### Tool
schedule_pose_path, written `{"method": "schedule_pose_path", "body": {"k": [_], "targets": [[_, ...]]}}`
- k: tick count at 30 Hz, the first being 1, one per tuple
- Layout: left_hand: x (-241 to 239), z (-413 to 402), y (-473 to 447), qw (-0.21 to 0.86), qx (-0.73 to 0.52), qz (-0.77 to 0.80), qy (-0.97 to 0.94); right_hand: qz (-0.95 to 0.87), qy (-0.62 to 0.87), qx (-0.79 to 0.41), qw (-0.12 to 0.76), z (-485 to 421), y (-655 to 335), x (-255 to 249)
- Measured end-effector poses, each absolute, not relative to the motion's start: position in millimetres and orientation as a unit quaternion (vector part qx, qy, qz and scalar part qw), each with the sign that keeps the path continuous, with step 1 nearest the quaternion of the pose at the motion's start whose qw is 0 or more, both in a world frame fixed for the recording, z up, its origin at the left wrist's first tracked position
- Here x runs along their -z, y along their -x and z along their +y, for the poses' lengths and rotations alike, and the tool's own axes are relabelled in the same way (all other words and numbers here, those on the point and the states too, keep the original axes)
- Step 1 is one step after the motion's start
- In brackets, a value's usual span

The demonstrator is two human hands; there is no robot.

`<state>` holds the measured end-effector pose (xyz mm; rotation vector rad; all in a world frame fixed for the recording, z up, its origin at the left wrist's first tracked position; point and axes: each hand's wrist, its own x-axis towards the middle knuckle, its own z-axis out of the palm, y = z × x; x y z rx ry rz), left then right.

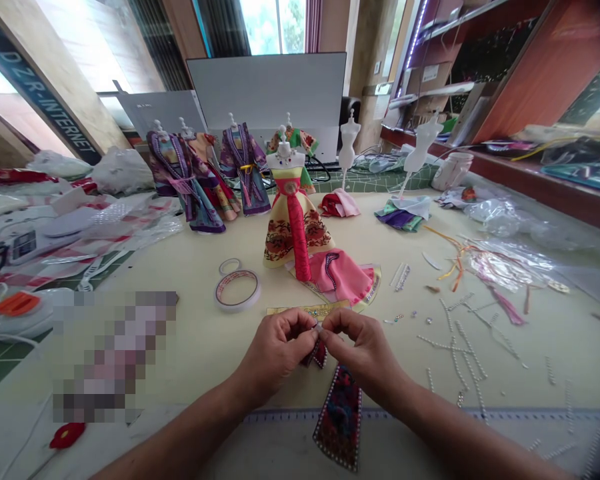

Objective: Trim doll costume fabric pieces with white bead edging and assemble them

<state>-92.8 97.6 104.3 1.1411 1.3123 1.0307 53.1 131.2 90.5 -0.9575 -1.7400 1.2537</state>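
Note:
My left hand (pixel 280 347) and my right hand (pixel 364 343) meet at the middle of the table, thumbs and forefingers pinched together. Between them is a small dark red fabric piece (pixel 321 355) edged with pearl beads, its lower ends hanging below the fingertips. The fingers hide its top, where a tiny pale spot shows that I cannot identify. Just below my right hand lies a larger fan-shaped dark patterned fabric panel (pixel 339 420) with a beaded border. Beyond the fingertips is a yellow decorated strip (pixel 310 311).
A mannequin in a yellow and red dress (pixel 296 220) stands ahead, beside pink fabric (pixel 341 277). A tape roll (pixel 237 291) lies left of it. Bead chains (pixel 463 353) are scattered on the right. Several dressed mannequins (pixel 245 170) line the back, with bare white forms (pixel 349 143) right of them.

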Motion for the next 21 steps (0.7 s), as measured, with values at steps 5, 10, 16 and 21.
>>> {"method": "schedule_pose_path", "body": {"k": [5, 10, 16, 21], "targets": [[-102.6, 98.3, 94.2, 0.514, -0.422, 0.552, -0.502, -0.684, 0.379, -0.487, 0.389, 131.1, -52.3, -90.3], [-105.2, 96.7, 93.8, 0.529, -0.417, 0.548, -0.496, -0.672, 0.38, -0.499, 0.394, 131.6, -51.6, -90.3], [-107.0, 95.5, 91.9, 0.529, -0.423, 0.544, -0.495, -0.67, 0.386, -0.501, 0.389, 131.6, -52.4, -90.7], [-104.9, 95.6, 93.7, 0.509, -0.431, 0.552, -0.501, -0.691, 0.391, -0.483, 0.369, 130.5, -53.4, -94.2]]}}
